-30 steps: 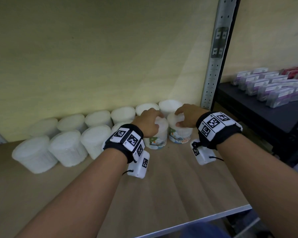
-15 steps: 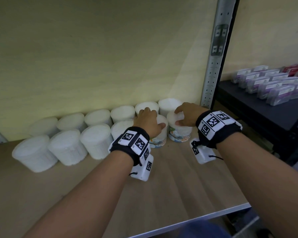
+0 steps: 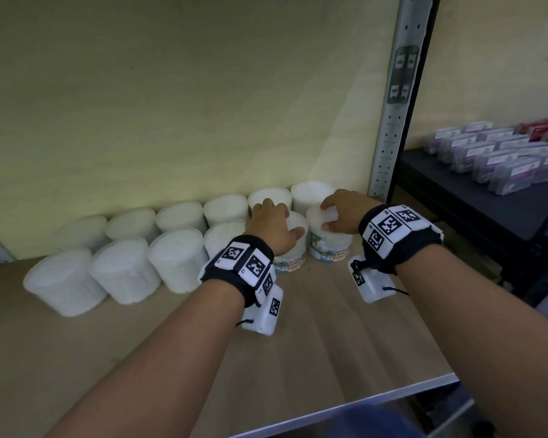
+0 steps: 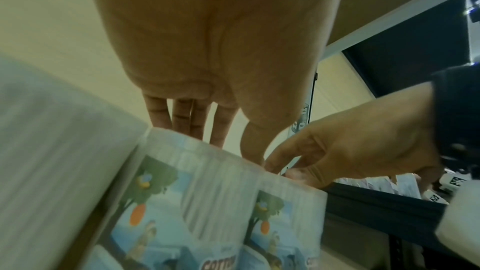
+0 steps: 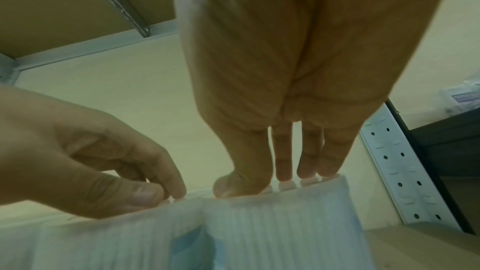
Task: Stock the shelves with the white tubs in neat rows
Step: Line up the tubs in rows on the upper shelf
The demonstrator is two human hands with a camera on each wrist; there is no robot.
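Observation:
Two rows of white tubs (image 3: 174,260) stand at the back of the wooden shelf (image 3: 298,358). The front row's two rightmost tubs show printed labels. My left hand (image 3: 272,226) lies over the lid of the left labelled tub (image 3: 290,262), with fingers over the far rim and thumb on the near side. My right hand (image 3: 345,213) claws the lid of the right labelled tub (image 3: 329,248). The wrist views show my left hand (image 4: 221,48) above its tub (image 4: 182,202), and my right hand (image 5: 285,69) with fingertips on its tub (image 5: 280,229). The two tubs stand touching.
A perforated metal upright (image 3: 396,105) rises just right of the tubs. Beyond it, a dark shelf (image 3: 456,216) carries rows of purple boxes (image 3: 503,162). The yellow back wall is close behind the tubs. The shelf's metal front edge (image 3: 361,403) is near my forearms.
My left wrist has shifted slightly to the right. Both hands stay on the same two labelled tubs, which have hardly moved.

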